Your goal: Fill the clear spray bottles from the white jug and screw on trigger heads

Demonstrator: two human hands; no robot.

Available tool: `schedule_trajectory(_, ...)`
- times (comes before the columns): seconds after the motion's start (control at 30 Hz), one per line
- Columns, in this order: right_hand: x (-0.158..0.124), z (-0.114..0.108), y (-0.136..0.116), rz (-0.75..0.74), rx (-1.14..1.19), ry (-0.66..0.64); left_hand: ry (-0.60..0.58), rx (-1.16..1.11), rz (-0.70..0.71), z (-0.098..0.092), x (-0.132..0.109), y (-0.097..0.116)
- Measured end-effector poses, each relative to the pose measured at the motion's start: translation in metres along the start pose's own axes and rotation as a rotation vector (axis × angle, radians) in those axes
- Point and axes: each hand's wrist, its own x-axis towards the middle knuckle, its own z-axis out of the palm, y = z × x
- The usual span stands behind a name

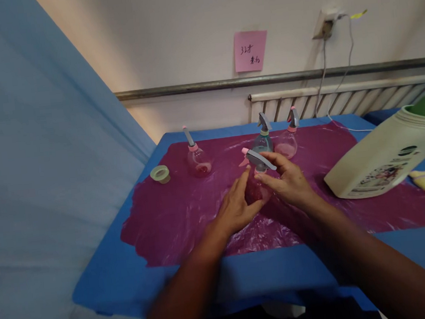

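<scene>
One spray btl (254, 193) is standing in front of me on the purple plastic sheet (172, 213), approx. mid-table, w/ both my hands around it. Step in hand, as I'm judging it: I'm seating or tightening the grey spray head (261, 161). Next move, I'd say, is calling for one hand keeping the body steady while the other is turning the pink collar (259, 173), w/o tipping anything.

R hand (286, 180) is gripping at the neck: fingers are curling behind, thumb is lying across near the collar. L hand (240, 202) is cupping the body, partly open, fingers reaching toward 1 o'clock by the pink trigger (244, 162), thumb lying low in front; can't tell if it's clamping or only touching. Nozzle's aiming approx. 10 o'clock.

From the held btl: a blue-green btl (263, 144) is standing just behind at 12, a clear pink-collared btl (285, 147) at 1, another clear btl (199, 161) at 10, well apart. A pale green cap (160, 173) is sitting at 9, a big cream jug (380, 161) at 3.
</scene>
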Motion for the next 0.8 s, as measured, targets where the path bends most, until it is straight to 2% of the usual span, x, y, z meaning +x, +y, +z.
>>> schedule_trajectory(0.13, 0.0, 0.006, 0.002, 0.022, 0.005, 0.043, -0.013, 0.066, 0.097, 0.0, -0.002, -0.003)
schedule_trajectory(0.27, -0.001, 0.01, 0.002, 0.021, 0.036, 0.069, -0.026, 0.091, 0.116, -0.002, -0.003, -0.004)
schedule_trajectory(0.47, -0.007, 0.004, 0.0, -0.038, 0.029, 0.043, -0.044, 0.081, 0.119, -0.005, -0.002, -0.002)
schedule_trajectory(0.67, -0.012, -0.006, -0.002, -0.045, 0.009, -0.072, -0.061, 0.047, 0.063, -0.007, -0.003, 0.001)
schedule_trajectory(0.8, -0.013, -0.005, 0.001, -0.047, 0.026, -0.05, -0.052, 0.034, 0.092, -0.006, -0.004, 0.0)
